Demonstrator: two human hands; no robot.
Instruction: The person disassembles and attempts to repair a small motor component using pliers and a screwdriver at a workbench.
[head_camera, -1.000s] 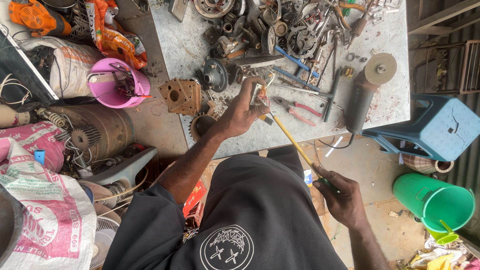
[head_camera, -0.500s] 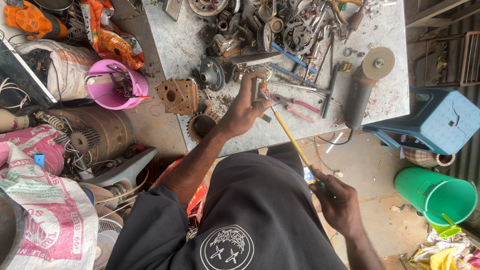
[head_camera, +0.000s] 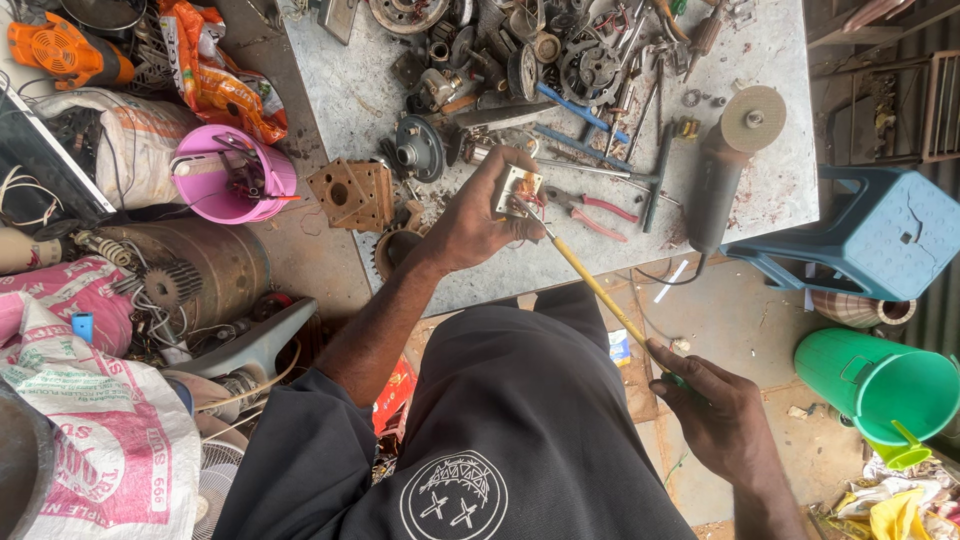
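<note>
My left hand (head_camera: 478, 215) grips a small square metal part (head_camera: 518, 188) with wires, held just above the front of the grey workbench (head_camera: 350, 90). My right hand (head_camera: 712, 405) is lower right, off the bench over the floor, closed on the handle of a long yellow-shafted screwdriver (head_camera: 598, 290). Its tip reaches up to the square part in my left hand. My dark shirt fills the bottom middle.
The bench holds an angle grinder (head_camera: 722, 165), red-handled pliers (head_camera: 592, 210), a T-handle wrench, motor parts and a rusty square plate (head_camera: 352, 193). A blue stool (head_camera: 880, 235) and green bucket (head_camera: 880, 380) stand right. A pink bucket (head_camera: 225, 175), sacks and a metal drum (head_camera: 200, 260) crowd the left.
The view has shifted slightly. My left hand has turned the square part a little, and my right hand has stayed at the screwdriver handle with the tip kept at the part.
</note>
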